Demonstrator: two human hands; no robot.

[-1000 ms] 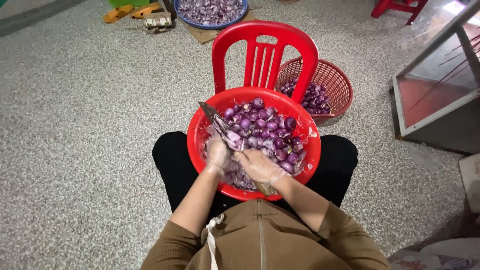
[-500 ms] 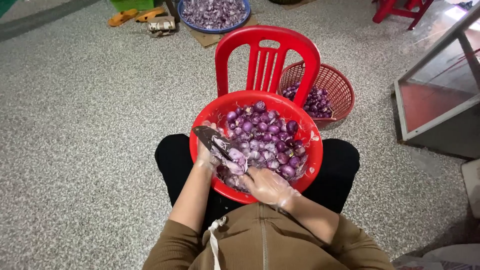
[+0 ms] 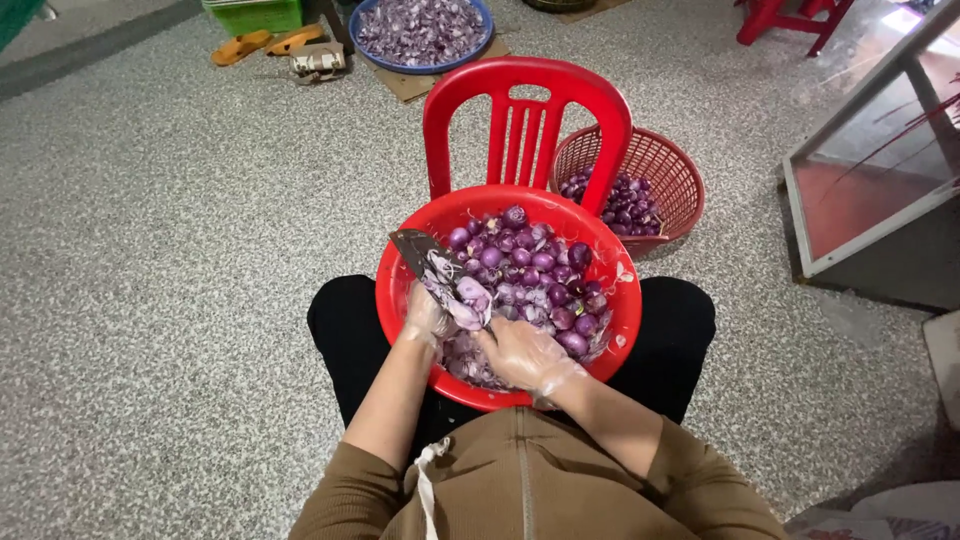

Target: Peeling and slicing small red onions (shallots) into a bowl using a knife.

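The left hand (image 3: 428, 318), in a thin clear glove, has its grip pinched around a small purple onion (image 3: 468, 302), which sits at the fingertips just over the left inner edge of the red basin (image 3: 620, 300). The right hand (image 3: 522, 352), also gloved, is closed on the handle of a knife (image 3: 432, 270); the dark blade slants up and left, lying against the onion and passing over the left hand. Both hands hover above the heap of purple onions (image 3: 540, 275) filling the basin, which rests on the person's lap. Beyond it stands a red plastic chair (image 3: 528, 110), with a red mesh basket (image 3: 640, 175) of more onions just right of it on the speckled floor (image 3: 150, 250).
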